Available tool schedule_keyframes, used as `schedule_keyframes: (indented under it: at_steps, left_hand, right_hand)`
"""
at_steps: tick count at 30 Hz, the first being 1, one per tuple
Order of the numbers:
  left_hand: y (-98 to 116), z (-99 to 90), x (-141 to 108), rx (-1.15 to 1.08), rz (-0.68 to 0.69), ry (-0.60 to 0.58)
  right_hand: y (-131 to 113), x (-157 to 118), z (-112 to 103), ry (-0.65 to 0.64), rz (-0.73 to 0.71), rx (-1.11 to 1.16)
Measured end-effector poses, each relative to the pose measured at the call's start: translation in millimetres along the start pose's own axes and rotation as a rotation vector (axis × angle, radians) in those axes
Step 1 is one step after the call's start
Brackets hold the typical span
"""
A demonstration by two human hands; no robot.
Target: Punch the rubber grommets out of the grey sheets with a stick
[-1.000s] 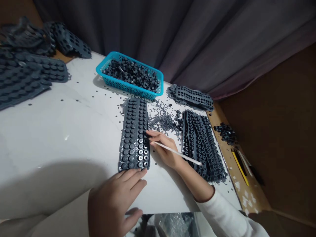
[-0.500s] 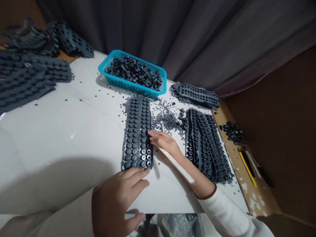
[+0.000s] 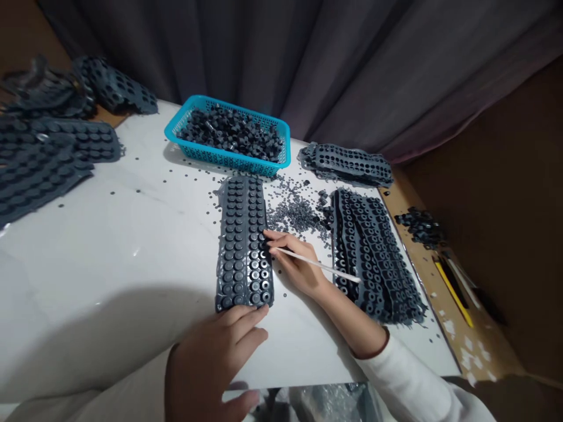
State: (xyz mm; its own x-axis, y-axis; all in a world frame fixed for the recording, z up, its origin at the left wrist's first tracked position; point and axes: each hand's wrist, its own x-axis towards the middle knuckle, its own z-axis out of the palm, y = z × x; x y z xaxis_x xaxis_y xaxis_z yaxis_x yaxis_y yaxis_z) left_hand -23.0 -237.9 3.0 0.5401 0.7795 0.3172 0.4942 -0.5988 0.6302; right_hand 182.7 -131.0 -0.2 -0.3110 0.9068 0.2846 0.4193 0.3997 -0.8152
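The white stick has swung outward since half a second ago: it lay slanting down along the right forearm, and now its free end points away to the right. The right hand pinches its other end between thumb and fingers, fingertips at the right edge of the dark studded strip. That strip lies just left of the right hand, reaching well beyond its fingertips and also back toward the left hand. The left hand is loosely spread, thumb apart, with its leading fingertips on the strip's near end. Studs in the right-hand columns, between the two hands, shine more than those farther off.

Right of the right hand lies a stack of ringed strips; the stick's free end overlaps it in view, but whether they touch I cannot tell. Just beyond the right hand small grey discs are scattered, and farther beyond, past the strip's far end, stands a blue basket filled with dark pieces. Well to the left of both hands, more studded sheets lie heaped.
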Motion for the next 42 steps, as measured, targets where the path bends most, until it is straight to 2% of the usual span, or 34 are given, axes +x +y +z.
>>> schedule_keyframes:
  at_steps: [2, 7, 9, 13, 15, 19, 23, 25, 28, 31, 34, 37, 42]
  left_hand:
    - [0.1, -1.7, 6.5, 0.026, -0.012, -0.017]
    - [-4.3, -2.9, 25.5, 0.145, -0.035, -0.168]
    - [-6.1, 3.0, 25.8, 0.165, -0.059, -0.144]
    - [-8.6, 18.3, 18.1, 0.218, -0.057, 0.002]
    - [-9.4, 20.2, 17.1, 0.227, -0.032, -0.054]
    - [-10.0, 12.5, 22.3, 0.262, 0.032, -0.18]
    - [-12.1, 12.5, 21.2, 0.287, 0.068, -0.216]
    - [-13.4, 15.8, 17.2, 0.312, 0.023, -0.178]
    - [-14.0, 14.0, 11.4, 0.362, -0.012, -0.141]
    - [-13.4, 2.4, 8.3, 0.367, 0.067, -0.06]
    - [-13.9, -7.1, 6.3, 0.37, 0.112, 0.055]
    - [-16.5, -4.4, 2.4, 0.34, 0.12, -0.012]
    - [-19.8, 11.4, -4.6, 0.322, -0.034, -0.151]
  right_hand:
    - [1.8, -0.2, 0.6, 0.01, 0.002, 0.011]
    - [1.5, 1.6, -0.1, 0.014, -0.018, 0.027]
    - [1.4, 2.3, 0.3, 0.013, -0.019, 0.02]
    - [3.1, 3.7, 2.3, 0.014, -0.065, -0.019]
    - [3.6, 3.9, 2.9, 0.011, -0.092, -0.035]
    - [5.9, 3.9, 3.6, 0.014, -0.148, -0.107]
    - [13.9, 7.9, 2.8, -0.023, -0.241, -0.29]
    - [17.2, 11.6, -0.7, 0.007, -0.238, -0.395]
    - [15.2, 15.3, -9.3, 0.173, -0.195, -0.451]
    - [5.4, 13.1, -14.9, 0.291, -0.145, -0.377]
    - [-3.8, 6.5, -11.5, 0.214, -0.079, -0.226]
    - [-6.5, 1.5, -1.8, 0.107, 0.004, -0.09]
    - [-3.3, 1.6, 8.7, 0.085, 0.005, 0.001]
